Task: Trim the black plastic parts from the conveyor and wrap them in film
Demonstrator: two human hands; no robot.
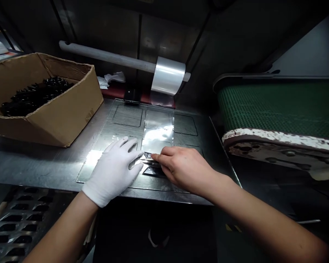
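Head view: my left hand (115,168), gloved — palm down, fingers spread over the clear sheet (215,157). My right hand (182,164), bare — reaching leftward, fingers bunched; whether they pinch the slim strip (148,160), I cannot tell. Black piece (153,171): near the surface's (60,164) front edge, long axis left-to-right, tapered end leftward.

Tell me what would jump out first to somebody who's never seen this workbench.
Probably the mismatched hands meeting at the center: the left hand in a white glove, the right hand bare. Next, the wide green belt filling the right side, and the open cardboard box of black pieces at the left. Beyond the hands, a shiny roll hangs on a pale rod.
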